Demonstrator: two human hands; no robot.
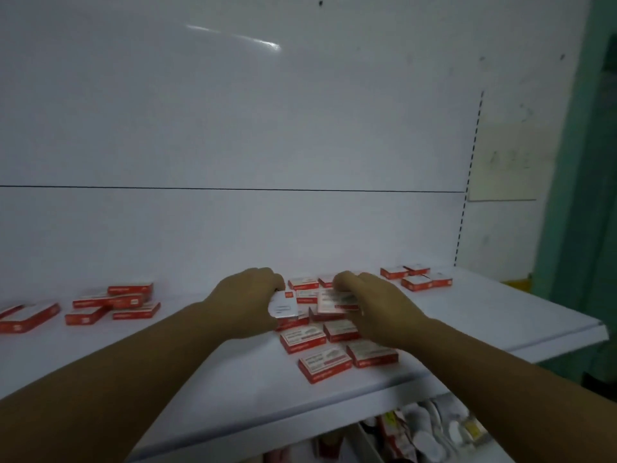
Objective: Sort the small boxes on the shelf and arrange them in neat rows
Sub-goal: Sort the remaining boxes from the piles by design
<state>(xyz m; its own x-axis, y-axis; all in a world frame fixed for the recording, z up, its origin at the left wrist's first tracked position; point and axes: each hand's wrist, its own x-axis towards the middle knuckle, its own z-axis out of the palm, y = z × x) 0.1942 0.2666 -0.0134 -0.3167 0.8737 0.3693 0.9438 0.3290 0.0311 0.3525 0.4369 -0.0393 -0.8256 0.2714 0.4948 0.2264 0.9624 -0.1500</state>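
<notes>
3 clusters: the small boxes [302, 339] lie in 3 loose groups on the shelf [500, 315], and none of them reads as a straight row yet.
Left cluster [113, 304]: red boxes at odd angles, some lying across others, with 2 more far-left boxes [30, 315] near the frame's edge. I judge this group unsorted.
Right cluster [417, 279]: about 4 boxes close together at the back right, roughly paired but not squared up.
Middle cluster [340, 329]: where I am working. 4 boxes nearest me sit face up in a rough 2-by-2 block, each a bit skewed, and more lie behind them under my hands.
Left hand [248, 295]: fingers curled round the left-hand box [283, 307], which is lifted and tilted so its white face shows.
Right hand [370, 302]: fingers hooked over the far edge of the right-hand box [334, 300], gripping it just above the middle cluster. I cannot tell whether it touches the boxes beneath.
Done so far: by my judgement very little, at most the start of a block in the middle.
Left to do: set down the 2 boxes I hold, square the middle ones, then bring in both outer clusters and line everything up.
Back panel [233, 128]: plain white and close behind the boxes, a straight edge to line rows against.
Lower shelf [427, 429]: blurred mixed goods, no part of this job.
</notes>
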